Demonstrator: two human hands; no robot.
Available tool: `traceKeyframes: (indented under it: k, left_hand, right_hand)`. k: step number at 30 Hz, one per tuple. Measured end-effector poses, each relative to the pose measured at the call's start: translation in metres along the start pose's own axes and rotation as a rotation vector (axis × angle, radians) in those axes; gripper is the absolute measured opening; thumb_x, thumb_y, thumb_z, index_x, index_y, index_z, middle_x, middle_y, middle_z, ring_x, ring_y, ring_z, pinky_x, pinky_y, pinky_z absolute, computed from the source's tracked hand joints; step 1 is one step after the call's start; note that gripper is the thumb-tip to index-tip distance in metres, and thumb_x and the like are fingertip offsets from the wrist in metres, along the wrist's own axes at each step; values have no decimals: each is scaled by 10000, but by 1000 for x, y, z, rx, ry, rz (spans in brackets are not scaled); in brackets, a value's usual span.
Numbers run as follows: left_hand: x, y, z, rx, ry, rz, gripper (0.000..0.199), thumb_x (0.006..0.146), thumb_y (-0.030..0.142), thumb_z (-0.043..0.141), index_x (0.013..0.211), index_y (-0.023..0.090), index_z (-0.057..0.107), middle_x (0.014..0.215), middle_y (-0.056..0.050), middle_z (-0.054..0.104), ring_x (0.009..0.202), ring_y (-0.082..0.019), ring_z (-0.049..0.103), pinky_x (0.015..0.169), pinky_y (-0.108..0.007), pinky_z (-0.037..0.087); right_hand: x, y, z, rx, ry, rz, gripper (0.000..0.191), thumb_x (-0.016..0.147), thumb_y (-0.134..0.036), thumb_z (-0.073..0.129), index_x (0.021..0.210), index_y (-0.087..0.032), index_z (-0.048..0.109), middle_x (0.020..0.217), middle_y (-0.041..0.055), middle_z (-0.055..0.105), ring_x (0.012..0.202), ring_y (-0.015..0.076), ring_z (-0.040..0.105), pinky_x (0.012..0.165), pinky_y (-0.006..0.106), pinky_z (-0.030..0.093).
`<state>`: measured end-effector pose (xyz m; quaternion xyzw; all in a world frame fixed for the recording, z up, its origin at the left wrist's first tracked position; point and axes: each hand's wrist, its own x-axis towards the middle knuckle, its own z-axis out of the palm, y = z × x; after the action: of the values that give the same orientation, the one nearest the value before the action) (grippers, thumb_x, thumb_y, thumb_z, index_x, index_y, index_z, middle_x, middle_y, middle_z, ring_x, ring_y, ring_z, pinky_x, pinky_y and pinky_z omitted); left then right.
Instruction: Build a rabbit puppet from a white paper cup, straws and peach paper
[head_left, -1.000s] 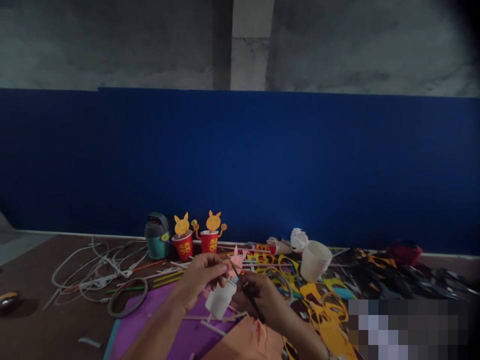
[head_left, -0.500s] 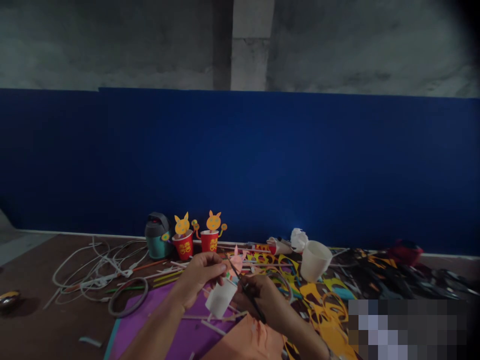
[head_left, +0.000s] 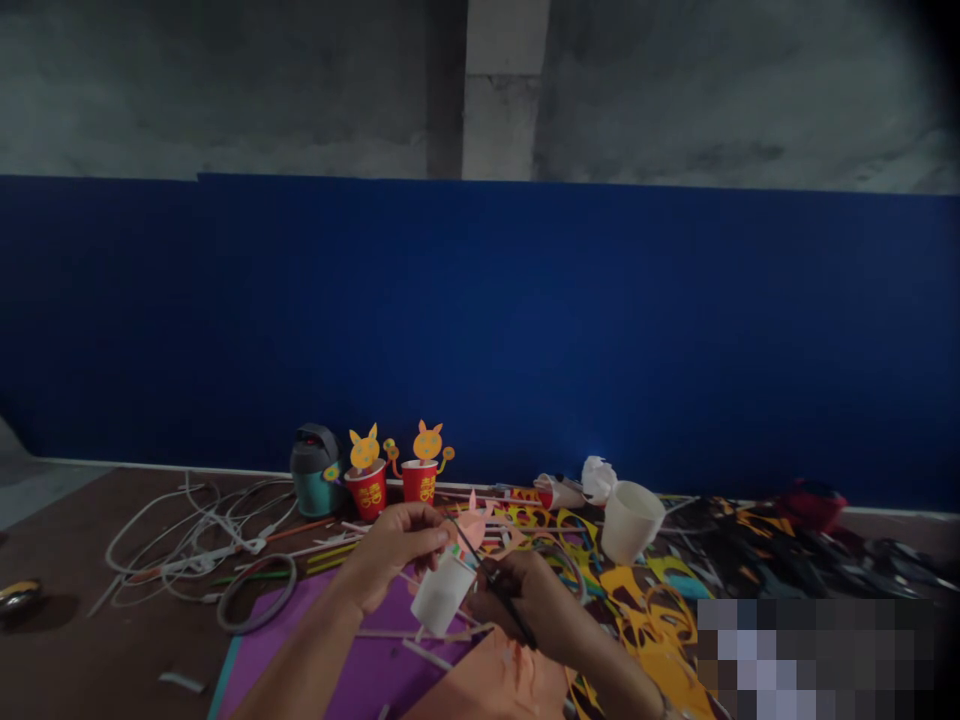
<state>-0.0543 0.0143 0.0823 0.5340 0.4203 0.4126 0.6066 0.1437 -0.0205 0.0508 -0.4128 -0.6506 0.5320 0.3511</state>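
Observation:
My left hand (head_left: 401, 550) is closed in a pinch above a small white roll or cup (head_left: 444, 592); what lies between its fingertips is too small to make out. Dark scissors (head_left: 501, 590) are gripped in my right hand (head_left: 525, 600), their blades pointing up and left toward my left fingertips. A small green and white bit shows at the top of the white piece. Behind my hands is a pink paper cutout (head_left: 472, 520) with pointed ears. Purple paper (head_left: 300, 665) and orange paper (head_left: 495, 680) lie beneath.
Two red cups (head_left: 420, 482) with paper animal faces stand at the back beside a teal and grey container (head_left: 315, 475). White cables (head_left: 187, 540) lie left. Right are a white cup (head_left: 631, 520), yellow paper scraps (head_left: 660, 630) and dark tools (head_left: 825, 560).
My right hand and the scissors have shifted very slightly, with the blades a little further left over the white piece. My left hand has barely moved.

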Motion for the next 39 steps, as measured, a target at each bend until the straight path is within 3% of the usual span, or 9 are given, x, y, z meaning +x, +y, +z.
traceKeyframes:
  k: [11, 17, 23, 28, 39]
  left_hand:
    - [-1, 6, -1, 43, -19, -18, 158, 619, 247, 714, 681, 114, 657, 564, 17, 602, 439, -60, 505, 423, -170, 318]
    - [-1, 4, -2, 50, -33, -31, 169, 660, 259, 709, 694, 115, 628, 505, 30, 584, 434, -62, 512, 425, -162, 322]
    - [-3, 5, 1, 24, -96, -33, 179, 723, 291, 667, 745, 142, 571, 729, -32, 687, 539, -109, 619, 420, -167, 340]
    - [-3, 3, 4, 23, -70, -23, 205, 670, 273, 713, 700, 132, 567, 574, 27, 590, 453, -63, 524, 428, -163, 339]
    - [1, -5, 4, 0, -29, -22, 212, 695, 293, 705, 661, 145, 558, 528, 44, 549, 426, -51, 474, 420, -165, 318]
  right_hand:
    - [-6, -11, -6, -61, -54, 12, 292, 707, -381, 707, 618, -165, 533, 452, -81, 408, 393, 41, 292, 378, 173, 203]
    - [-4, -9, -9, -46, -22, 55, 266, 670, -369, 741, 669, -168, 566, 413, -88, 436, 346, 38, 305, 336, 155, 217]
    - [1, -2, -11, 7, -14, 70, 268, 673, -377, 735, 708, -168, 570, 438, -72, 497, 349, 54, 392, 332, 148, 293]
    - [1, -3, -11, -19, -19, 70, 268, 680, -380, 732, 719, -160, 584, 447, -66, 509, 365, 56, 419, 346, 144, 320]
    - [0, -6, -9, 6, -48, 43, 264, 685, -369, 735, 707, -161, 575, 467, -64, 510, 388, 59, 443, 358, 141, 329]
